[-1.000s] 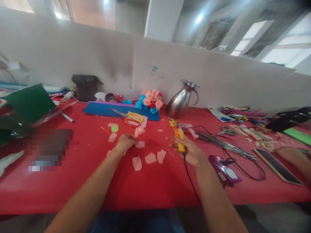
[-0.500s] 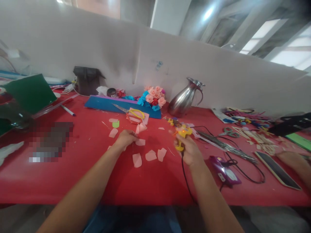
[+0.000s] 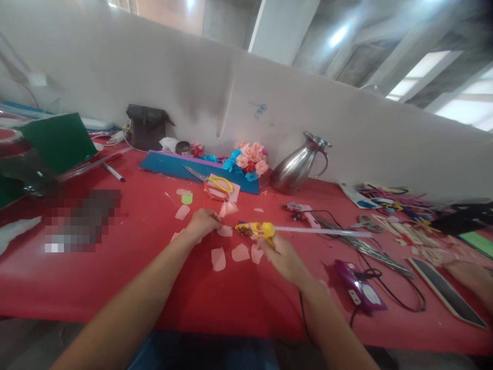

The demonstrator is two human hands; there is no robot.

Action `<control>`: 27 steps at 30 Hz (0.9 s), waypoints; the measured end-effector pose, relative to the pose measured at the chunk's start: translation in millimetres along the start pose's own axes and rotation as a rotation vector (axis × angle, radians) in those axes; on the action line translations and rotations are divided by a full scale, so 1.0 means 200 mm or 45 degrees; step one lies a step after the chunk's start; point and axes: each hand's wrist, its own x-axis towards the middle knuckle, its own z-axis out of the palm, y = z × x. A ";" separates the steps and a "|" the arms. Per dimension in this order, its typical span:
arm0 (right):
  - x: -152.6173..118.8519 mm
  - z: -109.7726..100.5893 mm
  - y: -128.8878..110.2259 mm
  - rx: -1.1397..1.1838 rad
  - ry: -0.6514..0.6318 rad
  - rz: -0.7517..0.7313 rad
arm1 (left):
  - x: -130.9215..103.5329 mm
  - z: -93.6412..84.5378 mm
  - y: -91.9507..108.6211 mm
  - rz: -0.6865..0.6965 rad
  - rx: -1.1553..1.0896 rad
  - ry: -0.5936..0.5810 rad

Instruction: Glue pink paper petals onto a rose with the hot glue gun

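we gripped yellow glue gun [image 3: 265,228] in right hand [image 3: 284,257], fingers clamped round handle, likely keeping skin off nozzle, which faced left hand [image 3: 201,225]. left fingertips bunched by pink paper piece [image 3: 225,232]; couldn't tell if clamped on anything.

Nothing is reading clearly: small blue markings [image 3: 261,109] are showing on the off-white wall [image 3: 192,97], above and left of the silver metal pitcher [image 3: 296,167], too blurred.
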 end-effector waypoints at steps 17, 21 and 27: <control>0.01 0.01 -0.04 -0.202 -0.101 0.034 | 0.02 0.01 -0.04 0.093 0.146 -0.035; 0.01 0.00 -0.06 -0.223 -0.089 0.041 | 0.02 0.01 -0.03 0.081 0.173 -0.032; 0.02 0.00 -0.06 -0.272 -0.088 0.069 | 0.00 0.01 -0.01 0.081 0.222 -0.022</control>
